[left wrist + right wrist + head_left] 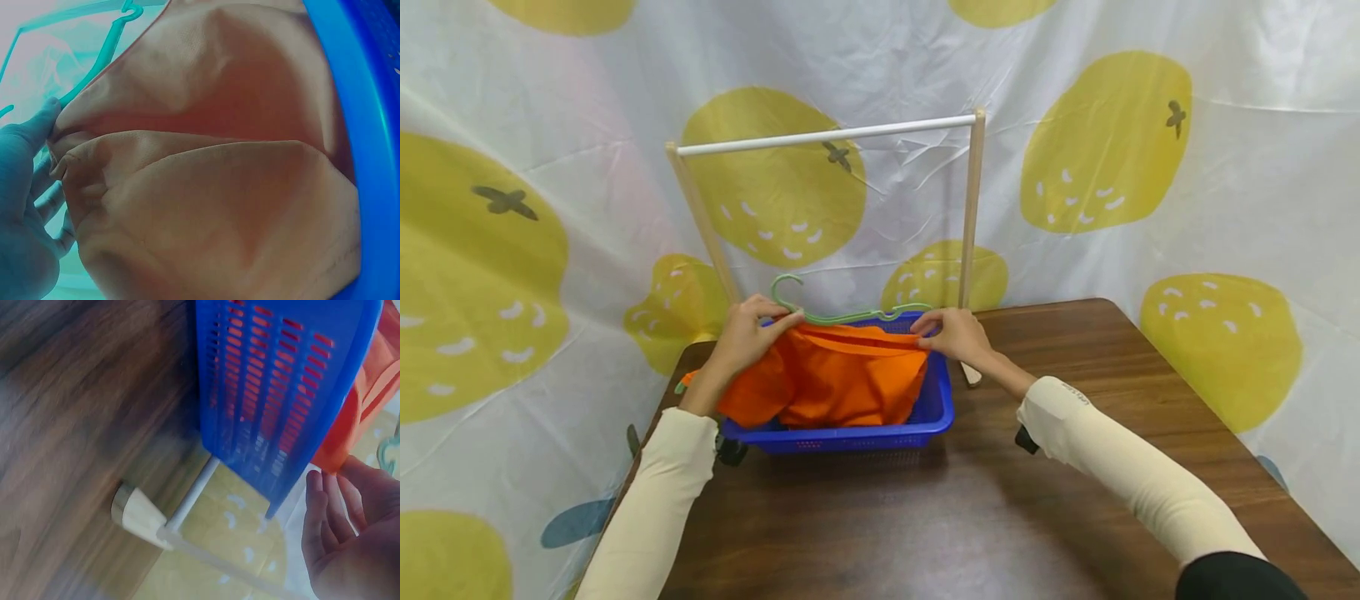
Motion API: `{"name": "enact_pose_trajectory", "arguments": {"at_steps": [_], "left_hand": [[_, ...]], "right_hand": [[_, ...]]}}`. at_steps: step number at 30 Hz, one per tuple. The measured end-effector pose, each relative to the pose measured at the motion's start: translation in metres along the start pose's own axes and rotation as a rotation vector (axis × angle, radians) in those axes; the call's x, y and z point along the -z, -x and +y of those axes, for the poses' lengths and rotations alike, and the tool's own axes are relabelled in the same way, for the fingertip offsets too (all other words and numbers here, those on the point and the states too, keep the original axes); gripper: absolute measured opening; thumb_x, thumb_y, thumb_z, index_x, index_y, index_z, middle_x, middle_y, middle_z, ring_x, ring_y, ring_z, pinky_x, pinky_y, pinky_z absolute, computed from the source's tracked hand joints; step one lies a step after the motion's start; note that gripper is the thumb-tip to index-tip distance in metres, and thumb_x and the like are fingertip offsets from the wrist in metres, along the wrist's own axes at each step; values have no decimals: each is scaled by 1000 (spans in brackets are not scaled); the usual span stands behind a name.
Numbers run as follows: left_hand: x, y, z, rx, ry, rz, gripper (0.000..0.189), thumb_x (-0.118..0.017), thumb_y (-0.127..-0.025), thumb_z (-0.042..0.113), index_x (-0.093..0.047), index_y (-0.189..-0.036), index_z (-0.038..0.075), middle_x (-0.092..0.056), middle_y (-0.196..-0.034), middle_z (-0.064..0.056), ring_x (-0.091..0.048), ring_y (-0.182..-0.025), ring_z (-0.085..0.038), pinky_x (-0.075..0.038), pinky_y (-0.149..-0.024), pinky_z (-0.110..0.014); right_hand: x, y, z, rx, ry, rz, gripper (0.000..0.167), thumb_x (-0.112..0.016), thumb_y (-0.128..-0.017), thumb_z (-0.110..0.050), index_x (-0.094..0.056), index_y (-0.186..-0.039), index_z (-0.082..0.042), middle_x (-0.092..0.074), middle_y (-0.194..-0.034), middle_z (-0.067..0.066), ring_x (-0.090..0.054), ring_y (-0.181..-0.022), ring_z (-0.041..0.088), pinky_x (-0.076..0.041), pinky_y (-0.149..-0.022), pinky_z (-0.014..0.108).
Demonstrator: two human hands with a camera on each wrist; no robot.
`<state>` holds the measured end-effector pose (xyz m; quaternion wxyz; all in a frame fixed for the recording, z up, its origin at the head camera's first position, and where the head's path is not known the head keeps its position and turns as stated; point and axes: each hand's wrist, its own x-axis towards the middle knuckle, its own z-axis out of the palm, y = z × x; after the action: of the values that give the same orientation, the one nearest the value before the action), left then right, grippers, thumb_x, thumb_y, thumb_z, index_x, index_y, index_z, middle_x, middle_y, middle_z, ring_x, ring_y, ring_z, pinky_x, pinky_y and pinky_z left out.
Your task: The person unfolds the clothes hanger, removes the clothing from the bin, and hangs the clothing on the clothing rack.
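Note:
An orange cloth garment [842,387], its kind not clear from the folds, is stretched between both hands over a blue plastic basket [857,438]. My left hand [747,335] pinches the garment's upper left edge between thumb and fingers. At the upper right edge, my right hand [958,333] pinches the cloth; the right wrist view shows the thumb on its corner. A green hanger [842,319] lies along the garment's top edge, its hook [775,292] up near the left hand. How much of the hanger sits inside the garment is hidden.
Behind the basket stands a rack with a white bar [850,132] and wooden posts [972,208]. Its right foot [972,375] rests on the brown wooden table [1037,500]. A lemon-patterned curtain [1075,275] hangs behind. A green tip [681,387] shows left of the basket.

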<state>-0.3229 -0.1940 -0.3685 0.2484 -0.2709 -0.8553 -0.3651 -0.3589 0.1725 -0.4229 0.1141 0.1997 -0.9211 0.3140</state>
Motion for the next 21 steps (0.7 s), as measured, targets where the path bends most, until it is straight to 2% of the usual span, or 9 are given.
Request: {"name": "enact_pose_trajectory", "arguments": {"at_steps": [6, 12, 21], "left_hand": [[4, 4, -1, -12, -22, -22, 17, -84, -89, 16, -84, -98, 2, -74, -88, -13, -63, -85, -28, -45, -73, -35], [6, 5, -1, -5, -20, -20, 17, -84, -89, 16, -84, -98, 2, -74, -89, -12, -63, -85, -30, -44, -72, -32], [9, 4, 0, -43, -59, -26, 15, -85, -88, 13, -84, -96, 1, -74, -90, -15, -65, -89, -31, -48, -76, -40]], "right_hand": [[13, -3, 11, 27, -51, 37, 16, -88, -84, -18, -84, -99, -15, -80, -89, -1, -74, -75, 16, -52, -60, 29], [27, -6, 14, 42, -111, 25, 11, -88, -84, -12, -83, -94, -12, -80, -87, 3, -76, -74, 18, -55, -60, 26], [41, -15, 16, 93, -122, 41, 13, -87, -83, -5, -82, -95, -7, -79, -88, 8, -75, -76, 21, -57, -67, 26]]}}
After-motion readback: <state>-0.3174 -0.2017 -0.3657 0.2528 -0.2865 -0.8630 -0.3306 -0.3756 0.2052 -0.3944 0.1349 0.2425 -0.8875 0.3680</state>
